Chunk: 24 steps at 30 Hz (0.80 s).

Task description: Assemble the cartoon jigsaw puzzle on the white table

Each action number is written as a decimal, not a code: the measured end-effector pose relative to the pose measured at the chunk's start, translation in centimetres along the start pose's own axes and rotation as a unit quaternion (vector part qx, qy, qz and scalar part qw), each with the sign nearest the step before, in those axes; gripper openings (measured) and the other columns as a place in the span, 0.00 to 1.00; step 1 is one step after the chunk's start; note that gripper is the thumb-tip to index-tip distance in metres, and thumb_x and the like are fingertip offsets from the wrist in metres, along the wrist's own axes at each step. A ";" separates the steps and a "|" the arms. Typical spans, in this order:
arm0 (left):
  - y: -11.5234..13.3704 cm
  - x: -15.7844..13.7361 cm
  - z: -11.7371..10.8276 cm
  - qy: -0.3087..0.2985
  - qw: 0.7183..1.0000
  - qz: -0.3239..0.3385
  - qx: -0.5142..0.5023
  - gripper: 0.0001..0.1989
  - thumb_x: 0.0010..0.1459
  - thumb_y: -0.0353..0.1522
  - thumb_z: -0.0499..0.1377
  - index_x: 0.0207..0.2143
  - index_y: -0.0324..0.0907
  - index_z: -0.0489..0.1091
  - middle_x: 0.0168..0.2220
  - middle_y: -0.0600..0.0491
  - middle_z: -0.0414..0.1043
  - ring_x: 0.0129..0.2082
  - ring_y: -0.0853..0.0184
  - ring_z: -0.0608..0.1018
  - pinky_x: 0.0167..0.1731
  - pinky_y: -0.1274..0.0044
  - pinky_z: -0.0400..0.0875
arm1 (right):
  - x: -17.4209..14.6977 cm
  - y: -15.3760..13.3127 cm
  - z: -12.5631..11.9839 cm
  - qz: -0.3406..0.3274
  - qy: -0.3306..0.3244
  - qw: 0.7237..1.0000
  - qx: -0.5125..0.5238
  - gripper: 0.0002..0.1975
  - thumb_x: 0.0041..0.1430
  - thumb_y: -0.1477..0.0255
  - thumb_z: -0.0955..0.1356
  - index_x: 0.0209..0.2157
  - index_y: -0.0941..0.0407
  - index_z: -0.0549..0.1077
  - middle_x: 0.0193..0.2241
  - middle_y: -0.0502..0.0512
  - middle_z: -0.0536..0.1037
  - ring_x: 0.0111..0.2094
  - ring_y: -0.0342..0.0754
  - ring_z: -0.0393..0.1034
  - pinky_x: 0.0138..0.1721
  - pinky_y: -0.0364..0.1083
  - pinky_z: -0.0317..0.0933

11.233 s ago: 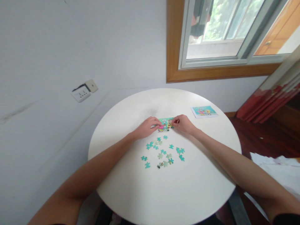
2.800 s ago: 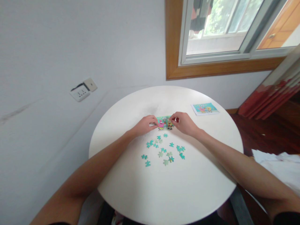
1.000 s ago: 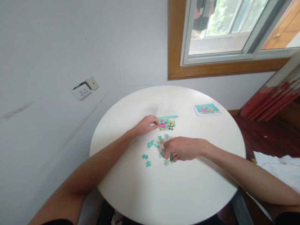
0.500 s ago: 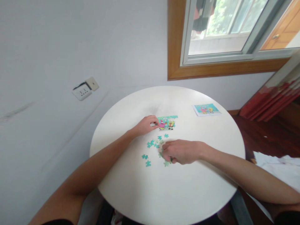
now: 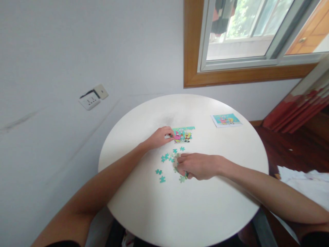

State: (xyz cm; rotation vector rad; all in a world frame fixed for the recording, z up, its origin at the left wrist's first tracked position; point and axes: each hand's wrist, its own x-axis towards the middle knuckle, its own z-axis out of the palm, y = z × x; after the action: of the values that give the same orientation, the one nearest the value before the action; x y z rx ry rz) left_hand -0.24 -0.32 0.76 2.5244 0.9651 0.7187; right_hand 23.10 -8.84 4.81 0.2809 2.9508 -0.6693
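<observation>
A partly joined jigsaw puzzle (image 5: 184, 134) with pink and yellow cartoon figures lies flat on the round white table (image 5: 164, 212). At its left edge, my left hand (image 5: 162, 136) has thumb and forefinger closed on the puzzle's side. Nearer to me, my right hand (image 5: 196, 166) is bent palm-down over loose pieces, fingers curled together. A bit of a green-yellow puzzle piece (image 5: 186, 175) shows by its thumb; the fingertips are partly hidden. Several teal puzzle pieces (image 5: 162, 179) are scattered left of this hand, and a pale green piece (image 5: 182, 179) lies just below it.
A picture card (image 5: 226, 120) with the same kind of cartoon lies at the table's back right. The wall (image 5: 77, 51) with a socket (image 5: 89, 100) runs along the left and back. A wood-framed window (image 5: 192, 44) is above; a red-and-white curtain (image 5: 290, 113) hangs at right.
My right hand has shifted very slightly left over the loose pieces. My left hand stays at the puzzle's left edge.
</observation>
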 end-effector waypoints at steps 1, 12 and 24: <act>0.0 0.0 0.0 0.000 1.000 0.000 -0.001 0.04 0.59 0.30 0.60 0.33 0.41 0.75 0.35 0.51 0.76 0.37 0.67 0.75 0.39 0.76 0.68 | 0.0 0.0 0.1 -0.005 0.004 1.000 -0.003 0.06 0.54 0.82 0.69 0.33 0.58 0.71 0.35 0.57 0.72 0.45 0.50 0.64 0.46 0.46 0.58; -0.2 0.0 0.0 0.004 1.000 0.002 -0.006 0.05 0.60 0.32 0.59 0.33 0.40 0.75 0.35 0.51 0.75 0.37 0.67 0.75 0.41 0.75 0.68 | 0.4 0.6 0.6 -0.001 0.066 0.998 -0.008 0.05 0.58 0.77 0.70 0.37 0.59 0.72 0.40 0.59 0.73 0.48 0.52 0.64 0.50 0.48 0.58; -0.4 -0.1 0.1 0.002 1.000 0.007 -0.009 0.05 0.60 0.32 0.59 0.34 0.40 0.74 0.36 0.50 0.75 0.38 0.67 0.75 0.41 0.76 0.67 | 0.5 0.0 0.8 -0.013 0.052 0.999 -0.006 0.06 0.56 0.82 0.68 0.36 0.59 0.71 0.37 0.59 0.72 0.44 0.51 0.64 0.48 0.47 0.59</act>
State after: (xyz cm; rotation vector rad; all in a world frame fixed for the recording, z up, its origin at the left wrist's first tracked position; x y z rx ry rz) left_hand -0.44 -0.15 0.45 2.5184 0.9396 0.7336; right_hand 22.68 -9.13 4.04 0.2861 3.0619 -0.6600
